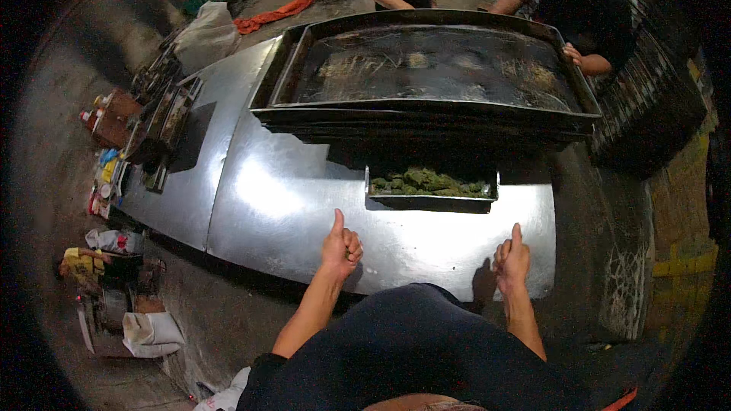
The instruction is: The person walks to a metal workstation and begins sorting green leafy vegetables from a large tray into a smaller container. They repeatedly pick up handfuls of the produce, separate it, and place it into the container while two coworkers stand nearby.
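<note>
Both my hands are held above the near part of a shiny sheet-metal table. My left hand (342, 244) has its thumb raised and the other fingers curled, with no object seen in it. On the right, my right hand (512, 258) holds one digit up while the rest are folded, also around nothing visible. Between and beyond the hands, a small rectangular metal tray (428, 198) stands on the table (297, 240); it contains lumps of green, dough-like material (425, 181). Behind it lies a large dark metal tray (445, 80) with pale residue on its bottom, seemingly on a stack.
Two people in dark clothes (577, 5) stand across the table, one with a hand on the big tray's right rim. Long metal pans (174, 120) lie at left. A slatted rack (645, 97) stands right. Farther left, a person in yellow (85, 265) is near white sacks (149, 334).
</note>
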Tool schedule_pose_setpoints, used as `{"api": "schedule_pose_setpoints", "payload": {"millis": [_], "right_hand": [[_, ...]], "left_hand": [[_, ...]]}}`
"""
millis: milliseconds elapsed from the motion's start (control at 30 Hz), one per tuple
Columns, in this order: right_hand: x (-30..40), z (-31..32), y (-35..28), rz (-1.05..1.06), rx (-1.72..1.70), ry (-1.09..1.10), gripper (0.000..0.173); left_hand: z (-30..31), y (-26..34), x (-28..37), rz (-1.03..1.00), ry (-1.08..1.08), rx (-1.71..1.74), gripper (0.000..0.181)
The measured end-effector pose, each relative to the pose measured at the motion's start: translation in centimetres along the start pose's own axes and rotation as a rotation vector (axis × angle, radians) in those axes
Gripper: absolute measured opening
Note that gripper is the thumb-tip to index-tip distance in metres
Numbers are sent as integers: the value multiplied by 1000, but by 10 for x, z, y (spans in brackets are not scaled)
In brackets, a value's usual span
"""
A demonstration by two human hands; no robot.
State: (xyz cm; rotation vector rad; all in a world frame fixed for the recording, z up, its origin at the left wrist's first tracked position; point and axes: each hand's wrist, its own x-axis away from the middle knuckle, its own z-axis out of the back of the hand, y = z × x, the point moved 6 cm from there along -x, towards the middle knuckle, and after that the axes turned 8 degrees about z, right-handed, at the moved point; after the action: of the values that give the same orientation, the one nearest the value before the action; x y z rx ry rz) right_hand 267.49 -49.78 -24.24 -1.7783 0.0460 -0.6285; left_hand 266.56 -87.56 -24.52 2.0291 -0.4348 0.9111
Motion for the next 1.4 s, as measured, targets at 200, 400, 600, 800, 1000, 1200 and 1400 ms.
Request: {"api": "schedule_pose_setpoints", "payload": {"millis": [200, 400, 600, 800, 1000, 1200, 1400], "right_hand": [[-3, -31, 7, 58, -12, -295, 32], [-25, -57, 13, -154, -361, -159, 34], [-2, -122, 11, 265, 205, -369, 58], [-46, -181, 0, 472, 665, -512, 46], [-29, -227, -53, 785, 779, -443, 46], [46, -231, -51, 1194, 649, -734, 44], [42, -214, -90, 1280, 680, -544, 44]], "left_hand": [[-22, -1, 6, 8, -55, 7, 46], [6, -16, -5, 38, -94, 230, 40], [11, -9, 6, -41, -137, 129, 57], [14, -6, 2, -8, -202, 132, 48], [-10, 1, -6, -67, -247, 4, 38], [-68, 25, -16, -218, -290, -105, 25], [-124, 47, -19, -320, -395, -294, 29]]}}
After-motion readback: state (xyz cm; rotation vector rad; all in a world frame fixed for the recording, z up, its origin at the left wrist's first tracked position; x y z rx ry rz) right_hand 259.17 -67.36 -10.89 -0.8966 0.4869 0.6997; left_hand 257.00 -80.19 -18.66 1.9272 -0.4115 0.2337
